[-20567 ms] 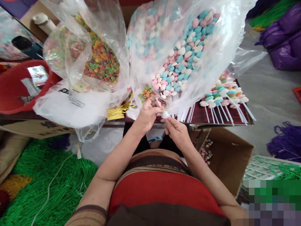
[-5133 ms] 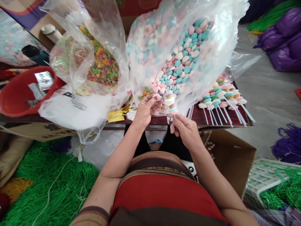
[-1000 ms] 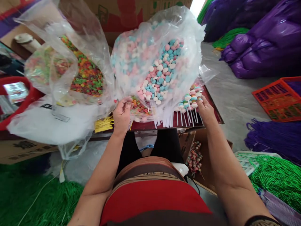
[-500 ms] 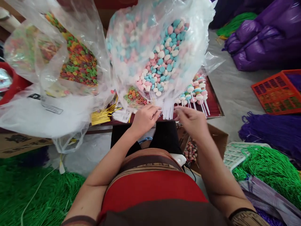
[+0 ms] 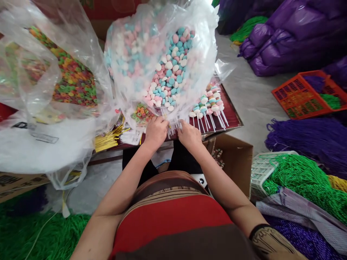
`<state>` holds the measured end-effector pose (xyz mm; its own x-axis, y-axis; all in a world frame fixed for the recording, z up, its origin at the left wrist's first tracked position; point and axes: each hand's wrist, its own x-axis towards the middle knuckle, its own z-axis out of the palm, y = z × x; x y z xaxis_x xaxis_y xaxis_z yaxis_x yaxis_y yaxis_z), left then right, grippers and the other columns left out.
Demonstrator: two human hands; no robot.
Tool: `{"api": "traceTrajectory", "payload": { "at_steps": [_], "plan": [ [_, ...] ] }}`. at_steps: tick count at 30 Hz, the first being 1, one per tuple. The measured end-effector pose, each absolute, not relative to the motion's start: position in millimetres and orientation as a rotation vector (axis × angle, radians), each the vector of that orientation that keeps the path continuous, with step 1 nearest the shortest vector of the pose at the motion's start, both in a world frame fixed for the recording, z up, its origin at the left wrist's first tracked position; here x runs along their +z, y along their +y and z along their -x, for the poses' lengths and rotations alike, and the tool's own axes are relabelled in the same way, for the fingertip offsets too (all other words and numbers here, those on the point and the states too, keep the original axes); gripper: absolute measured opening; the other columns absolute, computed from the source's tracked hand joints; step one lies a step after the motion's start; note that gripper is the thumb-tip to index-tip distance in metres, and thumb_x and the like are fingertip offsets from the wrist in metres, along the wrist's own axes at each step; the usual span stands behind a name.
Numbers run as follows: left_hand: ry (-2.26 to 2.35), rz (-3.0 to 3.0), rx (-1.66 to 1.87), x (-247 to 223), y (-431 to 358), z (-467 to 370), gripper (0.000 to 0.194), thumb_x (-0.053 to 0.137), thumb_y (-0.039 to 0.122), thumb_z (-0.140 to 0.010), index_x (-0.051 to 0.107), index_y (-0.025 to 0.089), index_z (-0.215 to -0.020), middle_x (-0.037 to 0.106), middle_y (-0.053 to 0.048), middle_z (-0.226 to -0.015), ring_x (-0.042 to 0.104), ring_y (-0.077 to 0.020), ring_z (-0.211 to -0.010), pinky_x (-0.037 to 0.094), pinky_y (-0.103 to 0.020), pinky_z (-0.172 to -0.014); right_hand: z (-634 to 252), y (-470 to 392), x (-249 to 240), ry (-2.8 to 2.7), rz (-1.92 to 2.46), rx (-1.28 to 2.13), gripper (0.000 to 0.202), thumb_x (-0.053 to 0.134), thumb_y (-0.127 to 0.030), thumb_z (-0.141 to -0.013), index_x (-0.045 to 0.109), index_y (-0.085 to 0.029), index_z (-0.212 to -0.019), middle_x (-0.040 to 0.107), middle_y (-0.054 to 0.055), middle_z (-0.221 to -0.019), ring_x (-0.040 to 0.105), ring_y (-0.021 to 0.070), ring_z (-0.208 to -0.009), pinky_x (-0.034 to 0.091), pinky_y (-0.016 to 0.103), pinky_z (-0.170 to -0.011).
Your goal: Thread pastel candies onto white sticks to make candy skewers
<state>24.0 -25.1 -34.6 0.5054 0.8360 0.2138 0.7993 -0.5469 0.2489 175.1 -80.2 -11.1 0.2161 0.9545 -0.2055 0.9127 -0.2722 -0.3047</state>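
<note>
White sticks (image 5: 172,130): bunched, centre of frame.
Left hand (image 5: 156,132), right hand (image 5: 190,135): at either side; cannot tell whether either grip pinches.
Bunch handling: best steadied lightly, ends aligned.

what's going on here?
A person sits at a dark red table, left hand and right hand either side of a bunch of white sticks at its front edge. Whether either hand is pinching one isn't clear. Behind them stands an open clear bag of pink, blue and white discs. To the right, several sticks threaded with discs lie on the table.
</note>
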Motion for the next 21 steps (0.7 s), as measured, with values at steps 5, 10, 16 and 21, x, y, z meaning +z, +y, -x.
{"api": "traceTrajectory", "payload": {
  "at_steps": [5, 10, 16, 21],
  "plan": [
    [1.377, -2.570, 0.582, -36.4, -19.9, -20.7, 0.019, 0.061, 0.019, -0.093, 0.080, 0.020, -0.093, 0.074, -0.014, -0.100, 0.065, -0.0330, -0.103, 0.048, -0.046, -0.094, -190.7, -82.8, -7.2, -1.548, 2.133, 0.714, 0.053, 0.053, -0.025, -0.092, 0.064, -0.018, -0.143, 0.076, 0.007, -0.086, 0.071, 0.0266, -0.087, 0.051, 0.035, -0.083],
    [1.353, -2.366, 0.927, -24.9, -25.3, -17.2, 0.024, 0.059, 0.034, -0.098, 0.078, 0.020, -0.097, 0.074, -0.012, -0.097, 0.066, -0.0286, -0.098, 0.048, -0.041, -0.093, -193.0, -141.5, 9.3, -1.333, 1.775, 0.882, 0.062, 0.053, -0.025, -0.086, 0.061, -0.014, -0.147, 0.050, -0.007, -0.060, 0.051, 0.0157, -0.059, 0.046, 0.029, -0.067],
    [1.042, -1.676, 0.632, 2.3, -48.0, -27.0, 0.054, 0.051, 0.064, -0.097, 0.063, 0.021, -0.067, 0.059, -0.001, -0.060, 0.052, -0.0135, -0.054, 0.040, -0.029, -0.058, -181.1, -209.6, 12.5, -1.340, 1.645, 1.009, 0.067, 0.050, -0.030, -0.097, 0.043, -0.019, -0.162, 0.053, -0.008, -0.062, 0.050, 0.0148, -0.056, 0.049, 0.030, -0.064],
    [0.804, -1.199, 0.623, 4.8, -55.4, -34.9, 0.053, 0.071, 0.073, -0.080, 0.073, 0.020, -0.081, 0.067, -0.002, -0.070, 0.051, -0.0088, -0.052, 0.038, -0.024, -0.051, -179.0, -205.8, -4.3, -1.425, 1.532, 1.128, 0.053, 0.055, -0.029, -0.095, 0.062, -0.024, -0.147, 0.067, -0.004, -0.066, 0.063, 0.0162, -0.061, 0.057, 0.033, -0.073]
  ]
}}
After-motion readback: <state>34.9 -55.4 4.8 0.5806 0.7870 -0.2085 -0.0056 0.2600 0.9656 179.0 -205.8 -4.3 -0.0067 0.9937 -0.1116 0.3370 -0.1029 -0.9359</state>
